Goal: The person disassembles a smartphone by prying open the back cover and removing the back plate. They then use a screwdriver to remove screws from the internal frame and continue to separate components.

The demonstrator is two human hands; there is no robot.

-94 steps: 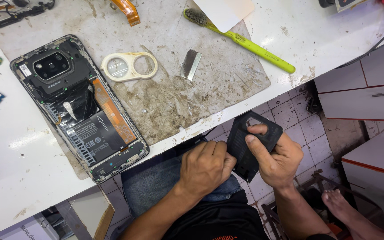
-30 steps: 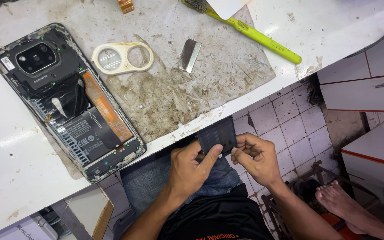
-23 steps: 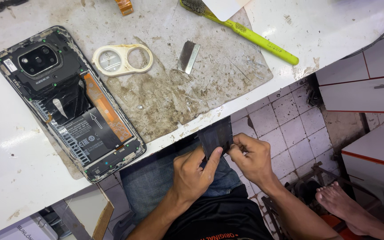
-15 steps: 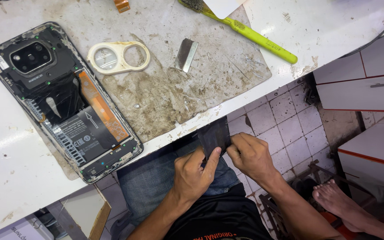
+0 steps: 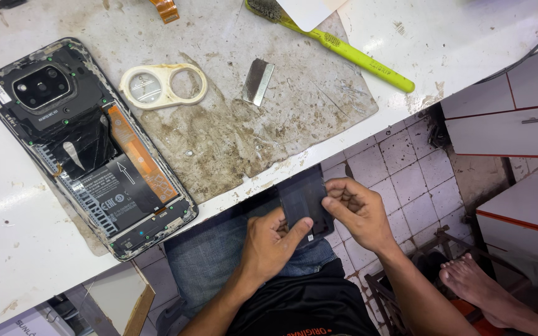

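Dark flat panel (image 5: 303,200) pinched between left hand (image 5: 272,246) and right hand (image 5: 359,211), below bench edge (image 5: 319,158); could slip, dropping onto tiles.

A phone-repair workshop, seen from above. On the white workbench (image 5: 468,37) lies a stained, worn work mat (image 5: 250,124) bearing an opened smartphone (image 5: 85,146) with its back removed, battery and orange flex cable exposed. Beside it: a detached camera-lens frame (image 5: 163,86), a metal scraper blade (image 5: 258,81) and a yellow-green cleaning brush (image 5: 344,50). Tiled floor (image 5: 400,162) below.
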